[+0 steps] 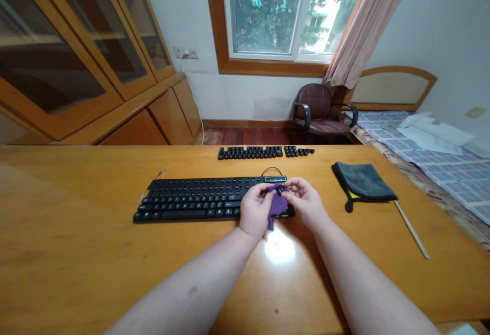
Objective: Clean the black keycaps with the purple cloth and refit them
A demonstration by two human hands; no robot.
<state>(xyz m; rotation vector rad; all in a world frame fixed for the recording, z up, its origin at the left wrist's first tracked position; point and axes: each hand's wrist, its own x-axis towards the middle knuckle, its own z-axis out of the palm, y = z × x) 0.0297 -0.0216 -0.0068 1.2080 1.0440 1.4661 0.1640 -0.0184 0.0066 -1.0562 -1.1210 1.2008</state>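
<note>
Over the right end of a black keyboard point(191, 199), my left hand point(254, 210) is closed around a small purple cloth point(276, 205). My right hand point(304, 199) pinches a small black keycap point(281, 190) against the top of that cloth. Both hands meet just above the wooden table point(76, 233). A row of loose black keycaps point(264, 152) lies along the table's far edge, behind the keyboard.
A folded grey cloth with a yellow edge point(363, 183) lies to the right, with a thin pale stick point(412, 229) beside it. Wooden cabinets point(95, 69) stand at the left. A dark red chair point(319, 113) and a bed point(440, 156) are beyond the table.
</note>
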